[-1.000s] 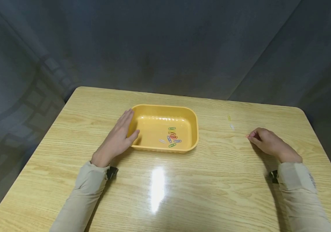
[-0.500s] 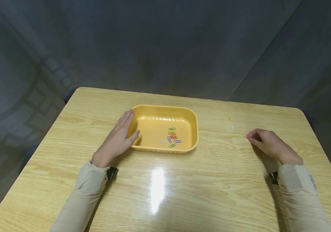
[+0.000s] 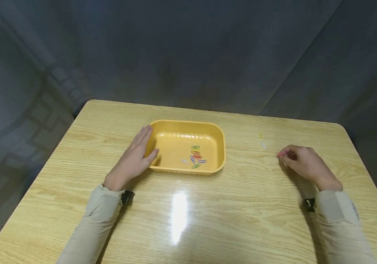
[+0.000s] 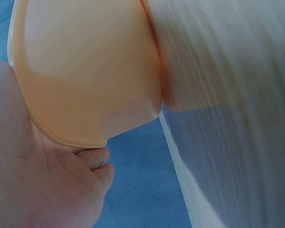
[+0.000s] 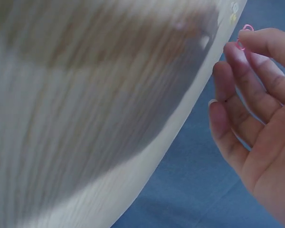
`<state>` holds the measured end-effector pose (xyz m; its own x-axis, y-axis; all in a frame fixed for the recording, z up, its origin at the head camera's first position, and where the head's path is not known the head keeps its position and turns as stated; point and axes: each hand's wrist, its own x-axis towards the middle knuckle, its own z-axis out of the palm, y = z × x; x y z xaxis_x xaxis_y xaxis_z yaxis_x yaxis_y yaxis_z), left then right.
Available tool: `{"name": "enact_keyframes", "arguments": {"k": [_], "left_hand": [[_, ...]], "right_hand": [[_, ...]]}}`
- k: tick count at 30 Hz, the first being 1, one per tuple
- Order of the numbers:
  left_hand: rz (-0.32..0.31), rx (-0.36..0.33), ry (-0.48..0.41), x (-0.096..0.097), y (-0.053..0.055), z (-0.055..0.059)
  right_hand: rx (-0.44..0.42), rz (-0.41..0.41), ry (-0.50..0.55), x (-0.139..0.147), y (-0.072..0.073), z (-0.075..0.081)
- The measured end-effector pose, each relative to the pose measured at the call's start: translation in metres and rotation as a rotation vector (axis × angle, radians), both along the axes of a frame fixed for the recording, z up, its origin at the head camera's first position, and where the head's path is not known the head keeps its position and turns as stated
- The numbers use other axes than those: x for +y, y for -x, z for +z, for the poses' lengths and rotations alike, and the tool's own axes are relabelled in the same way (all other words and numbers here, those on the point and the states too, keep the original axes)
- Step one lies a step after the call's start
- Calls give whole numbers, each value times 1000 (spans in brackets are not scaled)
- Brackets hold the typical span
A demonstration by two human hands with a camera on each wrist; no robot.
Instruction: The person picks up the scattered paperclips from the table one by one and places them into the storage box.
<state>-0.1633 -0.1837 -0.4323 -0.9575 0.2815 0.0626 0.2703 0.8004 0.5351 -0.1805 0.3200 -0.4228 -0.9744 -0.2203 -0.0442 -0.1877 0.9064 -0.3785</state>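
Observation:
My right hand [image 3: 302, 163] is at the right of the table and pinches a pink paper clip [image 5: 247, 27] between thumb and fingertips. In the right wrist view its other fingers extend below the clip. A white paper clip [image 3: 263, 145] and a yellow paper clip [image 3: 260, 135] lie on the wood just beyond it. My left hand [image 3: 133, 157] rests at the left end of a yellow plastic tub [image 3: 188, 170], fingers fairly straight along the rim, thumb reaching over the inside. In the left wrist view the palm lies against the tub's rim [image 4: 52, 138].
Several coloured paper clips, among them a green paper clip [image 3: 196, 166], lie inside the tub toward its right. The wooden table [image 3: 228, 205] has rounded back corners, with a dark curtain [image 3: 188, 55] hanging behind.
The right hand, pinching the pink paper clip, has shifted slightly left, and more of the clip now shows at its fingertips. The left hand stays at the tub.

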Motion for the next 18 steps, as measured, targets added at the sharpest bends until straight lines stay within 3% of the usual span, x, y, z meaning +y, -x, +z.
{"name": "enact_keyframes", "arguments": {"k": [18], "left_hand": [[1, -4, 3, 1, 0, 0]], "right_hand": [[181, 36, 127, -36, -12, 13]]}}
